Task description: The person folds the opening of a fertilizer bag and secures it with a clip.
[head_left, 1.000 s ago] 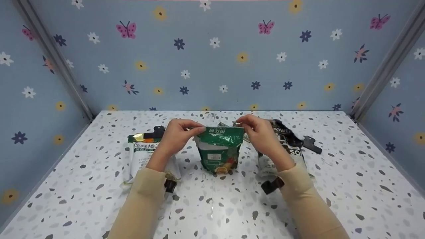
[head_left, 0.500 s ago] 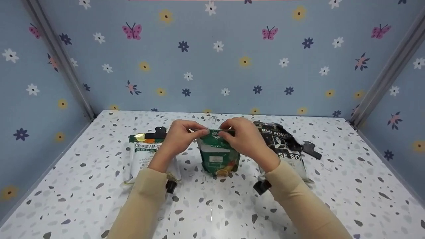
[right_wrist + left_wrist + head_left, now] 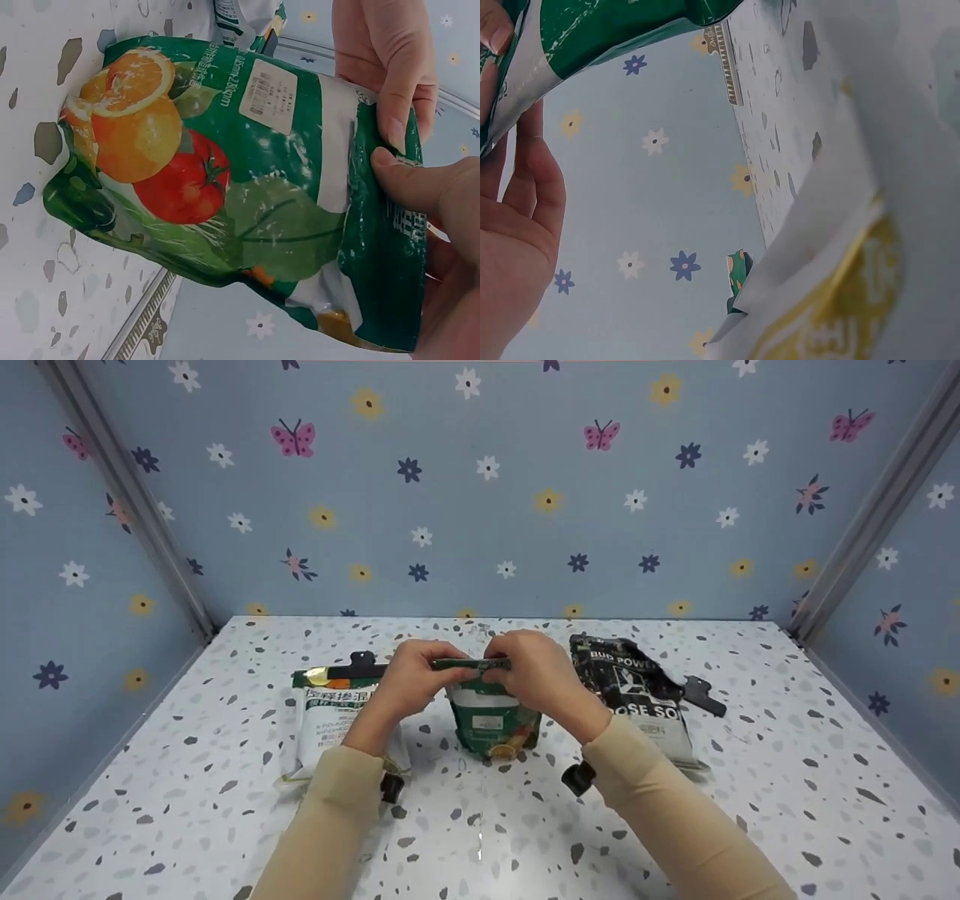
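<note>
A green plastic bag (image 3: 292, 187) printed with oranges and a tomato stands upright mid-table, its top folded over. My left hand (image 3: 414, 679) pinches the folded top edge between thumb and fingers. Close beside it, my right hand (image 3: 536, 671) pinches the same fold, the two thumbs nearly meeting in the right wrist view. The bag's lower front (image 3: 491, 727) shows below my hands in the head view.
A white bag (image 3: 330, 720) with a black clip (image 3: 361, 664) across its top lies left. Right lies a black-and-white bag (image 3: 637, 697), its top crumpled, with another black clip (image 3: 703, 695) at its edge. A patterned strip (image 3: 142, 322) lies behind the green bag. A flowered wall (image 3: 480, 510) rises behind.
My right hand has moved left from the bag's right corner to beside my left hand. The bag's top, flat toward me before, is now folded down further.
</note>
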{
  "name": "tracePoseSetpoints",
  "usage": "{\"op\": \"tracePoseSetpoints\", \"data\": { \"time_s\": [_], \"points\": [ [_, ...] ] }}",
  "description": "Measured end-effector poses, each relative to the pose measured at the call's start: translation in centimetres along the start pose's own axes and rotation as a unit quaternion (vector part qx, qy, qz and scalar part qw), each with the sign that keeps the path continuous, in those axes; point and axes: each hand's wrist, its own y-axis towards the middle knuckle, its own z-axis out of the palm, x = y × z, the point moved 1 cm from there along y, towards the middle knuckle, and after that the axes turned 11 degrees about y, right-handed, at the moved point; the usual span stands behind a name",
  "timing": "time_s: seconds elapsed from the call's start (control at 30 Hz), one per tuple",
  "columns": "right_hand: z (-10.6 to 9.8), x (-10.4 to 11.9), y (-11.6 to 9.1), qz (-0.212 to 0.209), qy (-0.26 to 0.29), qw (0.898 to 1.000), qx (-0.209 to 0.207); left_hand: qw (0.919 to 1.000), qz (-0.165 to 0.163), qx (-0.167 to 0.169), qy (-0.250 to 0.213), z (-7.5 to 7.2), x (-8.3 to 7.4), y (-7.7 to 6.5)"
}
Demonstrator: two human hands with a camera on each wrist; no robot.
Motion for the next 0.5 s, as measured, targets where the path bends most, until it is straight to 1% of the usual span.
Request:
{"op": "tracePoseSetpoints", "data": {
  "time_s": [0.1,0.33,0.5],
  "points": [
    [0.1,-0.2,-0.1,0.0,0.0,1.0,-0.003,1.0,-0.004,-0.002,-0.001,0.1,0.2,-0.1],
    [-0.5,-1.4,-0.8,0.005,0.011,1.0,-0.008,0.9993,-0.036,0.003,-0.006,0.0,0.5,-0.3],
    [-1.3,-2.4,-1.3,0.01,0.05,0.999,-0.011,0.9989,-0.046,0.005,-0.009,-0.2,0.4,-0.2]
  ]
}}
